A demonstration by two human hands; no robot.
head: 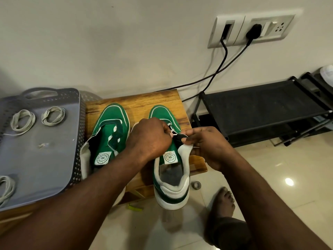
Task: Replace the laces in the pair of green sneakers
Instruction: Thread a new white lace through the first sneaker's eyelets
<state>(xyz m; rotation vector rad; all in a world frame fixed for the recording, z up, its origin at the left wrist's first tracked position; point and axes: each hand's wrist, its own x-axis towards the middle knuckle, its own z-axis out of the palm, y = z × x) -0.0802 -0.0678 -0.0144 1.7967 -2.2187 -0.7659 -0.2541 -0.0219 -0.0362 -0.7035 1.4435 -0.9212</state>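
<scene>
Two green sneakers stand toes away from me on a low wooden stool (133, 101). The left sneaker (108, 134) has no lace in its eyelets. Both hands work over the right sneaker (167, 159). My left hand (149, 138) pinches a white lace end (172, 131) at the eyelets. My right hand (203, 143) grips the dark eyelet flap on the shoe's right side. Three coiled off-white laces lie on a grey perforated tray (45, 152): one (22, 121), another (53, 116), and one (6, 188) at the left edge.
A black shoe rack (261, 109) stands to the right against the wall. Two black cables (221, 69) hang from wall sockets down behind the stool. A small grey ring (196, 185) and a yellow-green item (135, 208) lie on the tiled floor. My bare foot (223, 201) is near the stool.
</scene>
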